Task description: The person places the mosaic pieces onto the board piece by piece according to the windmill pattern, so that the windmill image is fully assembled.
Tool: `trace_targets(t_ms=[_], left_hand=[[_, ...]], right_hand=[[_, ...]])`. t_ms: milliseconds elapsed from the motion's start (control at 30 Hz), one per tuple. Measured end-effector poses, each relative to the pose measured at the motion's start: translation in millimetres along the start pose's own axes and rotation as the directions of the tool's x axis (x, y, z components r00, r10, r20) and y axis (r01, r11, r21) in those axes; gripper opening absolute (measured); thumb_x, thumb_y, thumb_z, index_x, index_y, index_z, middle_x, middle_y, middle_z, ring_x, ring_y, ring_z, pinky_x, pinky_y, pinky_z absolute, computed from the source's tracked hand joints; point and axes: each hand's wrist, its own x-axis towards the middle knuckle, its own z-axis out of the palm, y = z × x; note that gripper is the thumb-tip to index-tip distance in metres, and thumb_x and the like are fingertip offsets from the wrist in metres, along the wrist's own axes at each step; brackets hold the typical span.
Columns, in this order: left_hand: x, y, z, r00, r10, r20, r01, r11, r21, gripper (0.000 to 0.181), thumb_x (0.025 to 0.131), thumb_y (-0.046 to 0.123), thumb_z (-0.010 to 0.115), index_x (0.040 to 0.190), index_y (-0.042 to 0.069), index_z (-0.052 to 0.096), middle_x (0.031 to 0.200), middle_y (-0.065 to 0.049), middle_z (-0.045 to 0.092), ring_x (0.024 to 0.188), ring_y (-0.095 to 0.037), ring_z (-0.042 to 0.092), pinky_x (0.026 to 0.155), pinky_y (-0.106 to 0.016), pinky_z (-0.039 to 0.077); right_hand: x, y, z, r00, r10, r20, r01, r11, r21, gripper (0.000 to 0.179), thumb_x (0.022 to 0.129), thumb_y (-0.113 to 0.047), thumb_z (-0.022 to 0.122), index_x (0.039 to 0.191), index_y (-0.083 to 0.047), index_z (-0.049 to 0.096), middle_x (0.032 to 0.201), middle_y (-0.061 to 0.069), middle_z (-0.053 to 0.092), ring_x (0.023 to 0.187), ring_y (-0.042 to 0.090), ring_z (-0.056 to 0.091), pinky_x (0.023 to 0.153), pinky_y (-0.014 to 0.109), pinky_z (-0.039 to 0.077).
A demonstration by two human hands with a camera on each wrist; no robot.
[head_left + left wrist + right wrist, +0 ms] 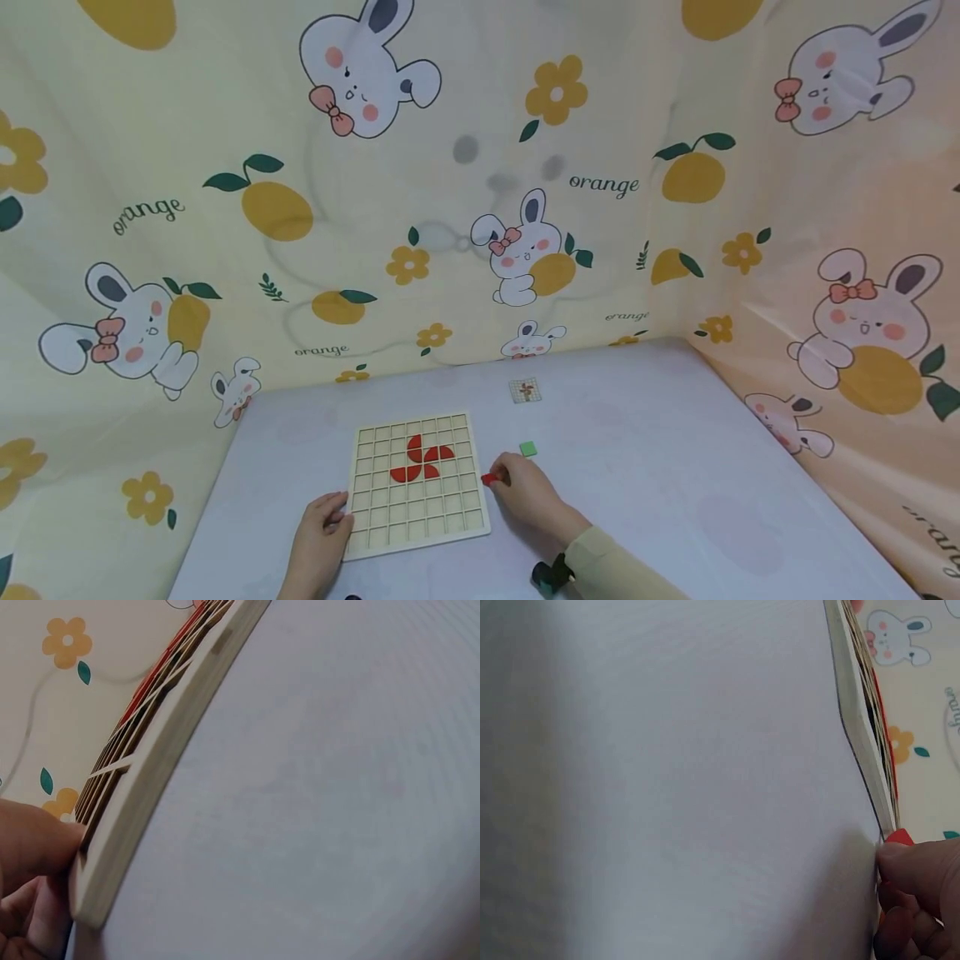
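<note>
A square wooden grid board (pixel 420 512) lies on the table, with red quarter-circle pieces (pixel 415 473) set in a pinwheel about its middle. My left hand (pixel 318 537) holds the board's left edge near the front corner. The left wrist view shows the thumb (pixel 34 844) over the frame and the other fingers curled beside it. Just off the board's right edge, my right hand (pixel 528 492) pinches a small red piece (pixel 490 479) between thumb and fingertips. Only a corner of that red piece (pixel 899 837) shows in the right wrist view; the rest is hidden by the fingers.
A green square tile (pixel 528 449) lies beyond my right hand. Farther back is a small pattern card (pixel 525 390) bearing a red figure on a grid. A printed cloth (pixel 465 275) rises behind the white table (pixel 637 467) and along its right side.
</note>
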Motion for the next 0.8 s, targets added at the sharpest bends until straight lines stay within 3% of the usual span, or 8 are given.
trace_targets(t_ms=[167,467,800], left_hand=[[0.5,-1.0,1.1,1.000,-0.010,-0.001,0.010,1.000,-0.001,0.045,0.093,0.004,0.058,0.136,-0.005,0.048,0.137,-0.017,0.037,0.109,-0.026,0.047,0.090,-0.041,0.051],[2.3,-6.1,1.7,1.000,0.006,-0.010,-0.006,1.000,-0.004,0.045,0.092,0.003,0.058,0.135,-0.006,0.049,0.137,-0.018,0.038,0.108,-0.025,0.046,0.090,-0.041,0.051],[3.5,-6.1,3.1,1.000,-0.015,0.000,0.015,1.000,-0.017,0.045,0.093,0.003,0.057,0.136,-0.005,0.048,0.138,-0.017,0.036,0.110,-0.026,0.045,0.091,-0.043,0.050]], right_hand=[[-1.0,-1.0,-2.0,1.000,-0.001,0.004,0.001,1.000,0.017,0.008,0.091,-0.019,0.067,0.090,-0.021,0.060,0.081,-0.010,0.055,0.073,0.011,0.052,0.060,0.026,0.046],[4.1,-12.5,-12.4,0.999,0.036,-0.016,-0.033,0.992,0.123,0.004,0.096,-0.024,0.061,0.100,-0.024,0.060,0.086,-0.009,0.059,0.076,0.012,0.054,0.063,0.026,0.049],[20.1,-37.7,-9.5,0.996,-0.083,-0.009,0.084,0.989,0.124,0.018,0.099,-0.022,0.056,0.113,-0.015,0.065,0.091,-0.009,0.058,0.077,0.010,0.053,0.061,0.024,0.049]])
